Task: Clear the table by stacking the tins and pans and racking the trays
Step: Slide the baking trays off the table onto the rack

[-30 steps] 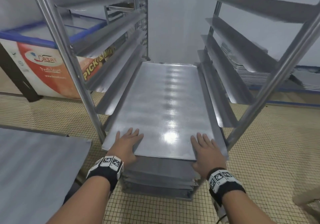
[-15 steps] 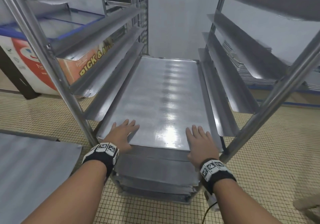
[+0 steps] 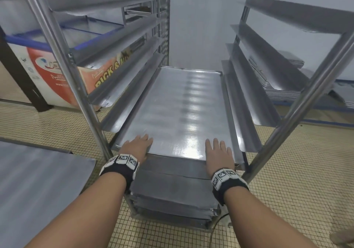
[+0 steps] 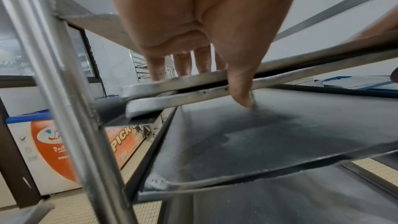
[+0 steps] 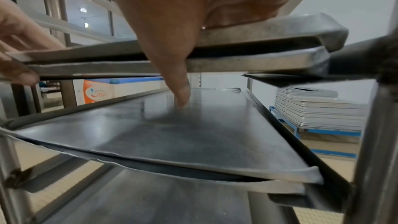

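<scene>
I am at the racking step: a flat metal tray (image 3: 178,110) sits on the runners of the steel rack (image 3: 63,60), and its far end looks to be near the back already. My left hand (image 3: 137,147) and right hand (image 3: 218,155) lie flat on the tray's near edge, one by each corner, fingers straight on top. In the wrist views each thumb hangs down in front of the edge and holds nothing, so both hands are open and only press, no grip. From the wrist views there are in fact two trays one on another under my palms, and more racked trays (image 3: 172,196) below.

Next move, I think: check the tray is fully home, then lift both hands off w/o pulling it back, and go for another tray.

Writing: the chest freezer (image 3: 47,71) behind the rack shows "PICK &" w/ a cut word after, and in the right wrist view a logo like "Lazar", not sure.
</scene>
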Motion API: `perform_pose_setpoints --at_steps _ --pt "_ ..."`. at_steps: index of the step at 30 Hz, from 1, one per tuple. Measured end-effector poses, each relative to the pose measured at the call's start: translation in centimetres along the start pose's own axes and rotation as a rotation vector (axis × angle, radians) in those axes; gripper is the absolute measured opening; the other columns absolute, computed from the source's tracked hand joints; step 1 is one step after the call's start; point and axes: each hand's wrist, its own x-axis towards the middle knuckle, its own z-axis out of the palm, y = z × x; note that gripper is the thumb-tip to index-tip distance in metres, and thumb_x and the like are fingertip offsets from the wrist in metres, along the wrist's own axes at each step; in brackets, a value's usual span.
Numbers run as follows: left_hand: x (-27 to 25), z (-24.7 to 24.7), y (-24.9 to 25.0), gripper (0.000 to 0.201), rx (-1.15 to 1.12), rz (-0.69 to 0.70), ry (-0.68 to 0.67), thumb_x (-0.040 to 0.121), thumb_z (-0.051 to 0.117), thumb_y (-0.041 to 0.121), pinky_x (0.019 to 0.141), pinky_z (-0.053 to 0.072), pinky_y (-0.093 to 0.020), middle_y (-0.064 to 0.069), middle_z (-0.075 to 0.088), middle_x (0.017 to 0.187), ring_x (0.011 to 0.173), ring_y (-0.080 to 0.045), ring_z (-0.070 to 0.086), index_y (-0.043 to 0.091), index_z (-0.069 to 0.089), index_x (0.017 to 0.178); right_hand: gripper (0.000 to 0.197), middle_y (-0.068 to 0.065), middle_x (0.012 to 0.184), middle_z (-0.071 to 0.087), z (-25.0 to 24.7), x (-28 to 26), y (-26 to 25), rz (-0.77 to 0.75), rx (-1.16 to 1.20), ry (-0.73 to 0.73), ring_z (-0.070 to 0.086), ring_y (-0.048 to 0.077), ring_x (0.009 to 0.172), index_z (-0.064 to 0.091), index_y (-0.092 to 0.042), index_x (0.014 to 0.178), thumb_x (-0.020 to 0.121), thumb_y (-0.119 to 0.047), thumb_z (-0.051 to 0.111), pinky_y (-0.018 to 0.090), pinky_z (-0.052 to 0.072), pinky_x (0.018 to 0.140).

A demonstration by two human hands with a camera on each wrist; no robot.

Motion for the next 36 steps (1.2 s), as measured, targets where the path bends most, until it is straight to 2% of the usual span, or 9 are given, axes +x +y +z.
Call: perform_pose_setpoints --at_steps 4,8,13,15,17,22,29,33,36 --pt "-3.6 1.5 -0.5 0.075 0.027 -0.042 0.046 0.096 0.060 0.029 0.124 0.010 -0.051 0.003 0.009 0.167 0.153 -0.023 0.011 0.026 0.017 0.157 0.078 0.013 0.161 0.016 -0.2 -2.1 -1.5 0.017 0.000 -0.003 0.015 0.033 0.148 0.014 -0.018 0.155 0.093 -0.031 0.058 0.047 0.018 0.120" --pt "-8.2 2.7 -1.5 0.080 -0.036 -0.070 0.071 0.095 0.061 0.032 0.125 0.006 -0.045 0.002 0.005 0.167 0.154 -0.022 0.007 0.026 0.013 0.159 0.075 0.010 0.153 0.032 -1.2 -5.2 -3.2 -0.018 -0.021 0.014 0.028 0.030 0.141 0.024 -0.018 0.151 0.089 -0.040 0.061 0.044 0.024 0.117" --pt "-15.7 4.6 -4.1 0.061 -0.210 -0.224 0.088 0.089 0.066 0.037 0.115 0.036 -0.042 -0.002 0.049 0.148 0.134 -0.026 0.047 0.033 0.043 0.145 0.065 0.005 0.143 0.048 -3.3 -9.2 -6.6 -0.105 0.026 0.006 0.038 0.028 0.135 0.033 -0.021 0.147 0.088 -0.034 0.057 0.042 0.028 0.114" --pt "-19.1 5.7 -6.2 0.057 -0.236 -0.307 0.056 0.088 0.066 0.037 0.110 0.042 -0.039 -0.004 0.056 0.141 0.127 -0.026 0.054 0.028 0.049 0.142 0.056 0.004 0.135 0.057 -4.3 -10.8 -9.3 -0.186 0.022 -0.009 0.044 0.027 0.130 0.036 -0.021 0.146 0.091 -0.027 0.049 0.042 0.029 0.112" --pt "-22.9 6.8 -8.5 0.057 -0.259 -0.410 0.028 0.087 0.063 0.039 0.107 0.044 -0.038 -0.005 0.059 0.138 0.126 -0.027 0.056 0.028 0.049 0.141 0.043 0.003 0.125 0.065 -5.3 -12.7 -12.5 -0.273 0.017 -0.032 0.053 0.025 0.122 0.052 -0.022 0.134 0.092 -0.021 0.046 0.040 0.032 0.110" --pt "-33.4 10.9 -13.9 0.058 -0.365 -0.673 0.029 0.092 0.055 0.034 0.114 0.035 -0.032 0.001 0.046 0.152 0.139 -0.020 0.045 0.032 0.042 0.148 0.022 0.005 0.115 0.070 -6.7 -19.1 -21.9 -0.506 0.123 -0.116 0.061 0.025 0.114 0.066 -0.024 0.103 0.091 -0.026 0.046 0.037 0.039 0.106" --pt "-47.1 18.3 -17.0 0.055 -0.484 -1.010 -0.026 0.090 0.046 0.032 0.109 0.040 -0.043 0.002 0.041 0.147 0.137 -0.025 0.038 0.035 0.041 0.144 0.030 0.005 0.118 0.067 -4.1 -25.6 -33.5 -0.769 0.143 -0.234 0.066 0.027 0.108 0.064 -0.022 0.116 0.091 -0.037 0.055 0.035 0.054 0.090" --pt "-51.9 22.0 -15.3 0.071 -0.629 -1.179 -0.006 0.089 0.044 0.062 0.115 0.018 -0.061 0.008 -0.002 0.167 0.154 -0.026 0.002 0.051 0.014 0.152 0.035 0.008 0.125 0.065 -2.4 -27.8 -38.5 -0.903 0.107 -0.300 0.062 0.027 0.115 0.061 -0.018 0.122 0.092 -0.034 0.054 0.034 0.052 0.095" --pt "-53.8 22.9 -14.6 0.082 -0.660 -1.276 -0.013 0.083 0.039 0.079 0.113 0.008 -0.068 0.013 -0.016 0.165 0.154 -0.025 -0.011 0.057 0.002 0.151 0.038 0.008 0.125 0.064 -1.2 -28.6 -41.2 -0.921 0.068 -0.319 0.061 0.025 0.115 0.065 -0.017 0.120 0.089 -0.036 0.054 0.032 0.050 0.096"
